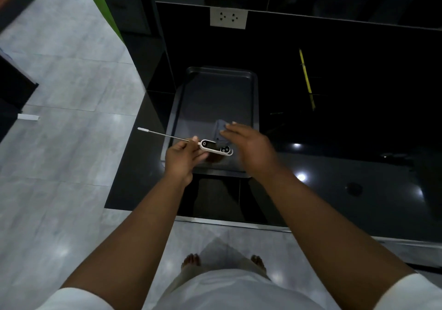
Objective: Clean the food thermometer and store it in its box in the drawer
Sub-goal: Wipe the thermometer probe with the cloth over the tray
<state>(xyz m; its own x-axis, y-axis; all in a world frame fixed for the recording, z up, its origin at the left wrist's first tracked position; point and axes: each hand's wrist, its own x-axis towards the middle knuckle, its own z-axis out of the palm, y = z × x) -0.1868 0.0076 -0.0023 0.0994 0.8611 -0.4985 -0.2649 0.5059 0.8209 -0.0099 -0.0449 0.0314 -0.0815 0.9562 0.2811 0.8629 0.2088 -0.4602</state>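
Observation:
My left hand [183,158] grips the food thermometer [216,146] where the white body meets the probe. The body has a dark display and points right; the thin metal probe with a white tip cover [143,129] sticks out to the left, past the counter edge. My right hand [248,147] hovers just right of the thermometer body, fingers spread and holding nothing, above a small dark grey cloth [221,128]. The cloth lies in a dark baking tray [254,99] on the black counter. No box or drawer is visible.
The glossy black counter [334,166] runs to the right, with a yellow stick-like object [306,75] lying on it. A white wall socket [228,18] sits on the dark backsplash. Grey tiled floor [71,142] lies to the left, with my bare feet below.

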